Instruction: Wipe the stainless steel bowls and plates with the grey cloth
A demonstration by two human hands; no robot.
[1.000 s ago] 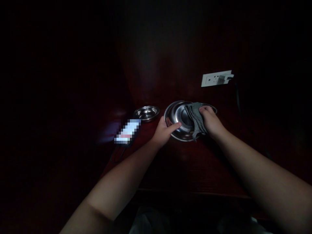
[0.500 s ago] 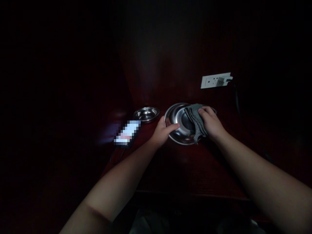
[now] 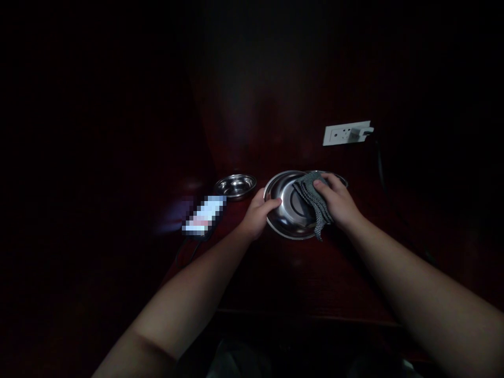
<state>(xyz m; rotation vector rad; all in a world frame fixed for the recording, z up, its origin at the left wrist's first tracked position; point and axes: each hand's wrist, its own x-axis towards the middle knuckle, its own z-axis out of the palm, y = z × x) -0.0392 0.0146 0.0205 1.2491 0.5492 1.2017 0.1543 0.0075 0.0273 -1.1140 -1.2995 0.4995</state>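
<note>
steel bowl (image 3: pixel 289 226) between my hands, cloth (image 3: pixel 313 197) on its right side

head view: the bowl is round, with no long axis, held over the dark red surface (image 3: pixel 299 281). it lies just right of my left hand (image 3: pixel 255 212), which is closed on the near-left rim, thumb over the face turned to me. my right hand (image 3: pixel 340 202) is curled around the bunched cloth, pressing it to the bowl's right side; its hidden fingers i cannot make out. the left hand has the bare rim, the right meets the bowl through cloth. a smaller bowl (image 3: pixel 236 186) and a lit phone (image 3: pixel 205 215) sit to the left.

against half a second ago, my left thumb reaches less far in, and more of the bowl's central ring shows beside the cloth.
</note>
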